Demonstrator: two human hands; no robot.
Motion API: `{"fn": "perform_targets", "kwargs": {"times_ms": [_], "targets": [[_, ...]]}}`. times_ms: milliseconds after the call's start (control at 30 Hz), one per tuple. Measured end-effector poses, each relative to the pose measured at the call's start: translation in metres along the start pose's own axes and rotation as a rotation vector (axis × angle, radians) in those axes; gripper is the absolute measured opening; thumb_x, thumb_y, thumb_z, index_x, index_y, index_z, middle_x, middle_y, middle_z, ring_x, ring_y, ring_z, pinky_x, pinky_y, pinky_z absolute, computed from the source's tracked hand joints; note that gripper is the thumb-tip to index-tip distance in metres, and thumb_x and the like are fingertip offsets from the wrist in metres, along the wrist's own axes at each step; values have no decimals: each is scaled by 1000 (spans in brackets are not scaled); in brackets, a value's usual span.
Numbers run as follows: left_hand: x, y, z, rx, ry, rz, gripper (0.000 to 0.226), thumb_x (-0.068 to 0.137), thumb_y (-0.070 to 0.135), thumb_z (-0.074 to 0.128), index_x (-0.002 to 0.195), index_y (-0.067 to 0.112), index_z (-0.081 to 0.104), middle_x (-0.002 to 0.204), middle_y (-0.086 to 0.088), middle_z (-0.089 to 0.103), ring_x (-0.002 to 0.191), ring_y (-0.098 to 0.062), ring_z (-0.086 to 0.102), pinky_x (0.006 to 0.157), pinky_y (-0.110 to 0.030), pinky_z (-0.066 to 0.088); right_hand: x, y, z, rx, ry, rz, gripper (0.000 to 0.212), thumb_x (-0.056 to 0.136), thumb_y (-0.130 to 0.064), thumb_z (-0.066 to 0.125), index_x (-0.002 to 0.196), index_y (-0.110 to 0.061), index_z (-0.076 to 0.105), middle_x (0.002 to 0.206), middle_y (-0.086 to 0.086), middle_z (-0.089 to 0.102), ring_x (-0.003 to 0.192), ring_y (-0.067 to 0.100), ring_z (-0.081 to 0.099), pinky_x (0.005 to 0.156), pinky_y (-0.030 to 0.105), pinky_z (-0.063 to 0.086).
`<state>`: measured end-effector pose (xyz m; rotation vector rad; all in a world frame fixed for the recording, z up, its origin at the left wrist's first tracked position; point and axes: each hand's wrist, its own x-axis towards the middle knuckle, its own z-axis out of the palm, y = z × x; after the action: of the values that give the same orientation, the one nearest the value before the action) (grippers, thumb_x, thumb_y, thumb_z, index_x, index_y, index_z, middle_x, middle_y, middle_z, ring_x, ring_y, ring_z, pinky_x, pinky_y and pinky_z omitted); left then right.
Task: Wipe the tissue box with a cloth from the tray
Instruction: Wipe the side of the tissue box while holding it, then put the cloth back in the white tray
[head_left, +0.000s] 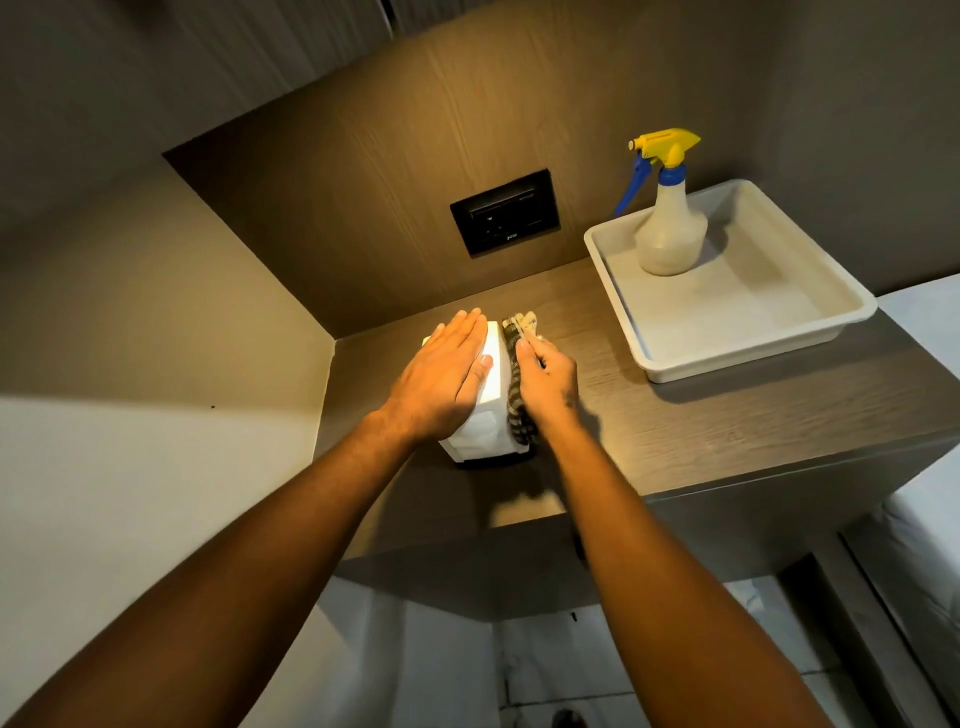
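Two hands are working the white cardboard tissue box (488, 400).
Left hand (441, 374) is pressing flat, unclenched, steadying its light, crushable top; right hand (548, 379) is gripping the soft striped cloth (514, 384) against its side.

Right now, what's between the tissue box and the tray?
In the head view, the right hand pressing the cloth against the tissue box, then bare shelf up to the tray.

A spray bottle (670, 228) with a yellow and blue trigger stands upright at two o'clock on the wooden bench (727, 415). A black wall socket panel (504, 212) sits at twelve o'clock.
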<state>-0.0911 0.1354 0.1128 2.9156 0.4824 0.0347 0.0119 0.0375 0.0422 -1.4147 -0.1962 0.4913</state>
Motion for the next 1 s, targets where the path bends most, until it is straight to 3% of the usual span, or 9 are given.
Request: {"fn": "perform_targets", "kwargs": {"times_ms": [100, 200, 467, 600, 667, 733, 800, 867, 1000], "targets": [[0, 1, 1, 0, -4, -7, 69, 104, 46, 22, 162, 10, 17, 171, -8, 14, 157, -20, 11, 122, -31, -1, 7, 19, -10, -55, -21, 139, 29, 95, -27, 52, 114, -9, 67, 106, 11, 69, 99, 21, 63, 83, 32, 54], [0, 1, 0, -1, -6, -20, 70, 103, 47, 22, 162, 10, 17, 171, -8, 15, 157, -21, 12, 123, -31, 0, -8, 29, -8, -66, 28, 97, 31, 96, -25, 52, 120, -11, 64, 113, 6, 68, 106, 20, 61, 93, 40, 52], [-1, 5, -5, 13, -1, 2, 70, 103, 46, 19, 162, 9, 15, 171, -10, 15, 158, -21, 10, 122, -29, -1, -22, -33, 7, 17, 27, -98, 30, 96, -15, 52, 122, -7, 64, 120, 8, 65, 108, 18, 61, 90, 34, 53], [-2, 5, -7, 16, 4, 15, 60, 112, 38, 25, 163, 9, 13, 172, -9, 12, 158, -19, 7, 121, -28, -3, -28, -44, -5, -39, 14, -97, 30, 96, -16, 51, 120, -6, 65, 118, 11, 66, 109, 22, 60, 90, 34, 51], [-1, 6, -11, -9, -25, 3, 59, 113, 36, 27, 163, 10, 12, 172, -7, 9, 158, -18, 4, 120, -27, -6, -24, -48, -25, -105, 42, -108, 31, 96, -21, 51, 123, -11, 64, 120, 7, 66, 105, 18, 59, 84, 28, 49], [0, 14, -14, -63, -15, -19, 60, 113, 37, 29, 163, 11, 11, 172, -7, 6, 158, -19, -1, 119, -29, -8, -10, -58, -55, -192, 81, -162, 34, 97, -25, 50, 127, -14, 61, 123, 4, 63, 108, 16, 57, 89, 29, 47], [1, 35, -13, -99, 98, 13, 61, 112, 37, 31, 163, 8, 13, 172, -10, 6, 158, -22, -2, 120, -31, -9, 13, -70, -89, -314, 125, -227, 35, 96, -27, 49, 126, -13, 61, 124, 7, 63, 110, 19, 56, 97, 35, 46], [4, 68, -4, -146, 202, 90, 66, 108, 40, 33, 162, 7, 16, 171, -11, 9, 158, -24, 0, 122, -32, -7, 38, -82, -117, -461, 159, -244, 33, 96, -25, 50, 123, -12, 63, 123, 10, 62, 110, 21, 56, 95, 29, 42], [13, 124, 45, -186, 115, 120, 68, 109, 42, 35, 163, 9, 10, 172, -11, 4, 158, -23, -5, 123, -35, -8, 83, -88, -146, -770, 78, -135, 27, 95, -18, 49, 111, -4, 66, 116, 21, 64, 106, 37, 58, 84, 31, 41]]}}
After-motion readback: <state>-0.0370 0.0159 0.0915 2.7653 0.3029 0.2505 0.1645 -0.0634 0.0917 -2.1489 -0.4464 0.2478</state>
